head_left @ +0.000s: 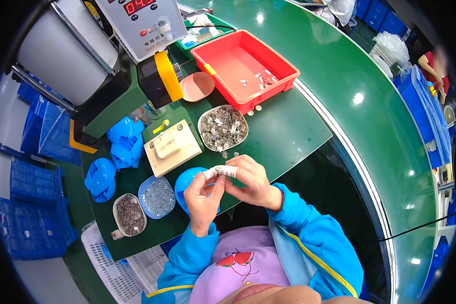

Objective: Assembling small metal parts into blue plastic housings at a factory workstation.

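1. Head view: both hands meet in the middle of the frame, a bit below center.
2. The left hand [201, 198] has its fingers closed on a blue round shell [187, 183], holding it up from the green table [283, 133].
3. The right hand [248, 180] pinches something small at the top of the shell. Its fingertips wear white tape [227, 171]. The small thing is too tiny to make out.
4. A bowl of little metal bits [223, 127] sits just above the hands. A red tray [244, 67] is higher up.
5. More blue shells [122, 147] lie at the left, beside a tan block [171, 147].
6. To do this well, I think the left hand should keep the shell steady while the right hand works slowly and lines things up with care.
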A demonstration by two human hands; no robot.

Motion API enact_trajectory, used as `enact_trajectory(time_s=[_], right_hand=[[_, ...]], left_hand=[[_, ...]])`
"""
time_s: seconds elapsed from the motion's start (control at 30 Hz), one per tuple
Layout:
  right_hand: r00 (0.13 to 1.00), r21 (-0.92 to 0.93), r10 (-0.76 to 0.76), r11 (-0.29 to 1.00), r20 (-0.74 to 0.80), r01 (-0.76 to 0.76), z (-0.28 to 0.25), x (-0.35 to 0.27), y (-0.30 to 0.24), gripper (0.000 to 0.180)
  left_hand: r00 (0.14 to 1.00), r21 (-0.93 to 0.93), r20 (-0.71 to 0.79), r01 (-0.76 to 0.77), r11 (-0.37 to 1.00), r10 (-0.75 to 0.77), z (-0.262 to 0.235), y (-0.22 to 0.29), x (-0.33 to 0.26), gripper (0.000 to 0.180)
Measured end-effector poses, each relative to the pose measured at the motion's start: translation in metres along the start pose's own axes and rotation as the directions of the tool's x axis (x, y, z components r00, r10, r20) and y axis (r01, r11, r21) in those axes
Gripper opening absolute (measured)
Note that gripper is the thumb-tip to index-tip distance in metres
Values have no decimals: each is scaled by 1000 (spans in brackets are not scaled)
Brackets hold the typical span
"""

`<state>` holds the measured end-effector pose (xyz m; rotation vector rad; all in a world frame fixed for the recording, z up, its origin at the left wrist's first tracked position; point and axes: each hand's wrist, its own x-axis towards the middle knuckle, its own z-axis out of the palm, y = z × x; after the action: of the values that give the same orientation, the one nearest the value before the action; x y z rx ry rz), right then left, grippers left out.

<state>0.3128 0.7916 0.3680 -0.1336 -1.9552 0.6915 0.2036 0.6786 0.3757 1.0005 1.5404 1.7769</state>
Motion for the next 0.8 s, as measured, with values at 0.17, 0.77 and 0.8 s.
enact_trajectory(time_s=[0.17,0.77,0.8], right_hand=[[995,89,-43,995,86,35,-12,7,8,46],[948,345,313,885,61,-314,-19,0,0,37],[928,482,359,799,99,-360,-19,0,1,36]], left_hand=[[968,-276,83,249,928,-236,-7,9,5,17],[998,-215,11,61,975,-60,1,9,4,12],[989,-311,49,150,938,-142,0,12,4,11]])
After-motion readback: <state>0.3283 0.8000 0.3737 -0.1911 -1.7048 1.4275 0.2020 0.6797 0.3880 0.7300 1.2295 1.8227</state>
